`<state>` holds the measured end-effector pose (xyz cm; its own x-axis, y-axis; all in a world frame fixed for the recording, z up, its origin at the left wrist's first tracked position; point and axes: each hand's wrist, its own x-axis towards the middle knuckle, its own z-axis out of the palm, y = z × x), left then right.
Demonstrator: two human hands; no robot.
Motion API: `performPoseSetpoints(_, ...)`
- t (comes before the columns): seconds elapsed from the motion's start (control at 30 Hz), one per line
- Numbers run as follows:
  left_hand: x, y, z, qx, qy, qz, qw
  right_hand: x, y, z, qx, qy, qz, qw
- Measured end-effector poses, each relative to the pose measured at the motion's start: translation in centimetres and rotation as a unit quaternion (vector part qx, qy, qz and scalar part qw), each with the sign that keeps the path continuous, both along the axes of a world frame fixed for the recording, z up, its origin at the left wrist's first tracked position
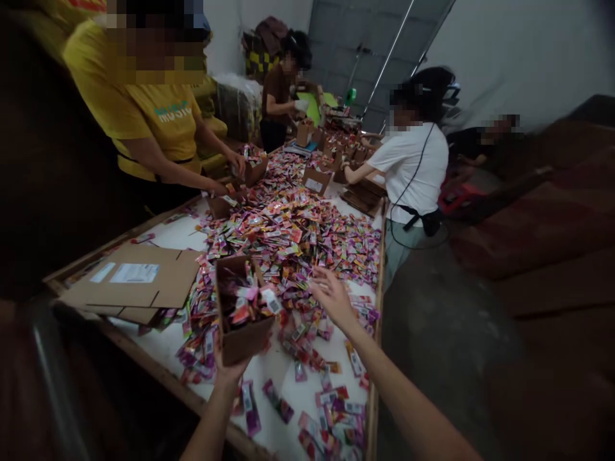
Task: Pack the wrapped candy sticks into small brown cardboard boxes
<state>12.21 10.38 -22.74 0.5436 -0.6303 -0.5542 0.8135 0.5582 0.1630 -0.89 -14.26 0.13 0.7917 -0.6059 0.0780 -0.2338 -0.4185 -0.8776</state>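
My left hand grips the near bottom of a small open brown cardboard box, held above the table and partly filled with colourful sachets. My right hand hovers just right of the box with its fingers spread, holding nothing, over a big heap of pink, purple and orange sachets that covers the white table.
A flattened cardboard sheet lies at the table's left. A person in a yellow shirt works at the left side, a person in white at the right, another at the far end, with more small boxes there. Dark floor lies to the right.
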Motion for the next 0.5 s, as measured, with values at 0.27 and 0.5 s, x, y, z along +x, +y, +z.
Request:
performPoseSetpoints(0.27, 0.0, 2.6, -1.6, 0.124, 0.035, 0.045, 0.991, -10.8, 3.6, -26.9, -0.253, 0.398, 0.139, 0.871)
performPoseSetpoints(0.5, -1.5, 4.8, -3.5, 0.085, 0.029, 0.021, 0.996, 4.8, -3.9, -26.0, -0.313, 0.290, 0.037, 0.904)
